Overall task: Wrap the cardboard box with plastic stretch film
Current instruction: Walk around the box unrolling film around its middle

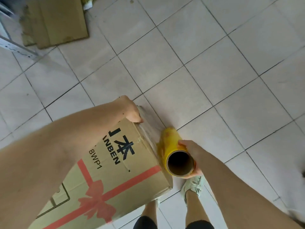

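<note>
While my left hand [132,111] is clamped down on the far top corner of the cardboard box [115,171], pinning the film's loose end there, my right hand [189,154] is wrapped around the yellow stretch film roll [175,154], held just off the box's right side over the tiled floor [214,63]. Biggest worry is that pinned end popping free if I yank the roll too hard. Film's already bunching near the roll, so it could rope up instead of laying flat.
</note>
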A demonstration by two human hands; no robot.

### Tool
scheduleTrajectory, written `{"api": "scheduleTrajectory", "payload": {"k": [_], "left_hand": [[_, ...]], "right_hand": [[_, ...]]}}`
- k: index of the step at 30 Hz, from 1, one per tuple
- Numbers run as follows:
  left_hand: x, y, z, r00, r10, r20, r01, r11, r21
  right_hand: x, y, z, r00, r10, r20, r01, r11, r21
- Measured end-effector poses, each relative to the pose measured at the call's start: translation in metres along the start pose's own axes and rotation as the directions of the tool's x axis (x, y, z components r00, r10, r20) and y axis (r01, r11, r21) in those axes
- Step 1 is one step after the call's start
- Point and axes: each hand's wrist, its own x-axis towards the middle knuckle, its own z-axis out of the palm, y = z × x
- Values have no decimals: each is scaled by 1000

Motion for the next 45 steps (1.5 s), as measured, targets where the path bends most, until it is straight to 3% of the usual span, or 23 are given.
{"api": "scheduleTrajectory", "payload": {"k": [2,5,6,8,10,11,13,16,20,22,24,28,31,36,39,41,43,45], "left_hand": [[-4,5,-1,1000,-18,-25,17,1000,-4],[1,5,3,999,-43,-7,44,999,24],[2,5,4,999,-48,0,48,998,37],[4,9,6,1000,-25,-15,26,996,81],[-2,22,6,997,51,-62,-46,996,73],[-5,35,7,991,99,-95,-93,994,62],[-7,63,14,982,163,-100,-162,987,15],[6,90,30,993,116,15,-115,992,-54],[15,91,40,992,77,101,-75,997,-23],[12,90,36,995,56,85,-53,998,-35],[5,91,30,995,9,95,-3,998,-70],[-13,96,22,996,-35,79,43,994,-98],[-20,98,20,1000,-19,8,19,997,-72],[-23,95,23,999,24,-41,-25,999,-29],[-35,99,20,993,68,-101,-65,997,33],[-43,106,17,981,141,-135,-134,989,62],[-50,123,19,963,227,-146,-222,974,51],[-55,148,24,949,289,-129,-294,956,-20]], "right_hand": [[-4,33,-13,993,79,92,-97,973,208],[-10,47,-10,984,120,130,-151,953,261],[-9,43,-8,990,113,90,-129,972,198],[-11,25,-4,995,-33,-96,25,996,-86],[-11,7,4,941,-265,-209,179,918,-355],[-13,0,11,925,-309,-220,185,873,-451],[-7,-8,23,916,-324,-237,135,804,-579],[13,-8,44,950,-269,-155,82,698,-711],[36,2,37,963,-253,-98,101,670,-736],[38,15,20,974,-228,-1,172,738,-652],[33,36,-2,974,-225,6,206,882,-424],[22,90,-38,997,-64,49,59,994,88],[32,132,-41,987,60,150,-118,903,414],[53,192,-14,953,54,297,-252,684,685],[53,195,-2,953,54,297,-263,633,728],[44,182,-1,991,38,132,-112,772,626],[31,165,-2,992,-35,-122,81,913,399],[25,147,2,964,-110,-243,166,960,225]]}}
